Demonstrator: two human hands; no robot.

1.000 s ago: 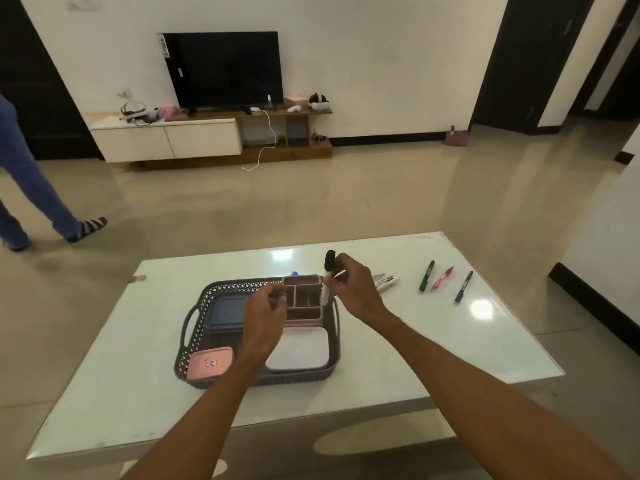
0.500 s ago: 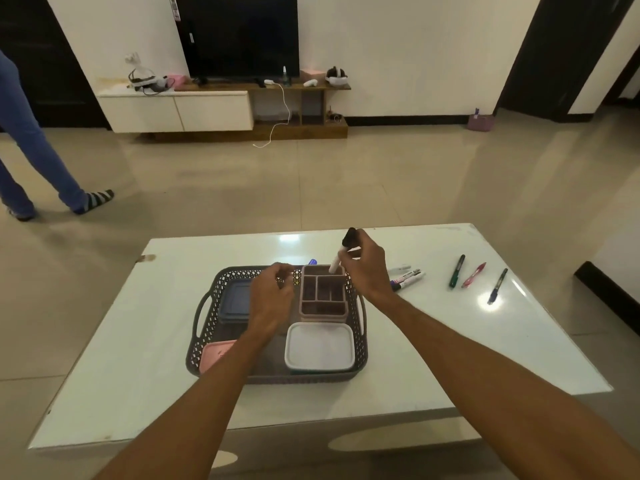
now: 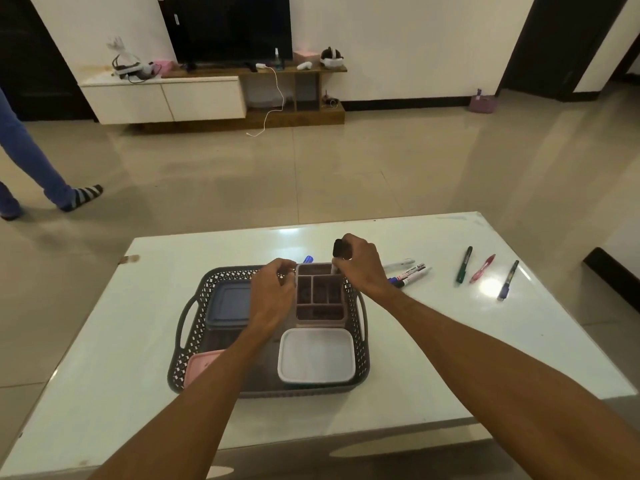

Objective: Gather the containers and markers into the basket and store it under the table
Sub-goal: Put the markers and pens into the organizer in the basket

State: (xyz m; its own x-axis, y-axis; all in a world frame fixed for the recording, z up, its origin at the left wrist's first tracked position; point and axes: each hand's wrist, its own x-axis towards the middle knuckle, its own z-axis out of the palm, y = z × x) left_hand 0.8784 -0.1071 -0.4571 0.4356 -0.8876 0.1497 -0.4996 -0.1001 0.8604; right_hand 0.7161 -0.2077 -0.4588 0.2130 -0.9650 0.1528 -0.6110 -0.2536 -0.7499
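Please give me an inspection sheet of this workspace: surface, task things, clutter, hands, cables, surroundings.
Surface: white glossy table, glare spots.
Task things: grey basket holds blue box, pink box, white box, divided organiser; loose markers, green, pink, blue on the table.
Clutter: nothing seen.
Hands: right hand holds black-capped marker over organiser; left hand curled beside it.
Cables: white cable hanging from TV stand.
Surroundings: TV, a person's legs.
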